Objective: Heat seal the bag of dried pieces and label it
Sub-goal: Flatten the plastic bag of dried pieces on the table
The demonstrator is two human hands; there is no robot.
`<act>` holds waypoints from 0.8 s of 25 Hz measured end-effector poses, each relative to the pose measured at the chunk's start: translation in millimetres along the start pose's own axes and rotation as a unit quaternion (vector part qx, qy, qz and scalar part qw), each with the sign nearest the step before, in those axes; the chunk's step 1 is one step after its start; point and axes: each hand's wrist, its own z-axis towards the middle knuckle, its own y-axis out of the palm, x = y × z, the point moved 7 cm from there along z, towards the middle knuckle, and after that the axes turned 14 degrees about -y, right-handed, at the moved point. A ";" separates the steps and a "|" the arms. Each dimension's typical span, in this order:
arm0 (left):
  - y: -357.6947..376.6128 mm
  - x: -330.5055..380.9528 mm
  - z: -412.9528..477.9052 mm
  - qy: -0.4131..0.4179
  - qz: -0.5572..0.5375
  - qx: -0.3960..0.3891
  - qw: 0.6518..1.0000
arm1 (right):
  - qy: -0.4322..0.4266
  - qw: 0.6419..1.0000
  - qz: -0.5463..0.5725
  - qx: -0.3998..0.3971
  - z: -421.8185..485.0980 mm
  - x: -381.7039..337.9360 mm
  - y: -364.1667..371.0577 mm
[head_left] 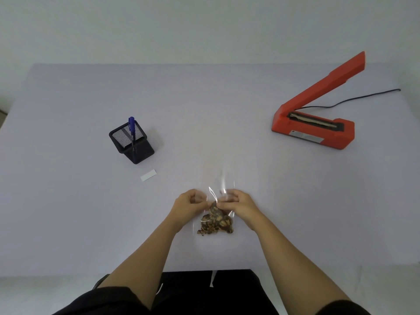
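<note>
The left hand point(189, 202) and right hand point(236, 204) each pinch the bag point(218, 196) just above its pieces point(216, 226), well left of the sealer point(313, 130). The mouth seems unsealed, though glare blurs it. Tilting the bag could spill pieces, and creased film would seal poorly.

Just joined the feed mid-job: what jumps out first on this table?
The orange heat sealer stands far right, its arm raised open. At front centre the left hand and right hand pinch the clear bag of brown dried pieces. A black mesh holder with a blue pen sits left.
</note>
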 end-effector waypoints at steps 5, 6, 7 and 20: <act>-0.5 0.2 2.1 -0.010 0.017 -0.001 1.000 | 0.004 1.000 0.000 0.007 -1.3 -4.8 -0.9; -0.8 0.5 3.0 -0.011 0.024 -0.003 1.000 | 0.007 1.000 -0.004 0.008 -1.6 -4.3 -0.7; -0.5 1.3 2.8 -0.013 0.026 -0.005 1.000 | 0.011 1.000 -0.003 0.009 -2.5 -4.4 0.0; -3.2 2.7 -3.7 0.007 0.076 -0.017 0.997 | 0.033 0.999 -0.033 -0.019 -6.1 -2.6 -0.4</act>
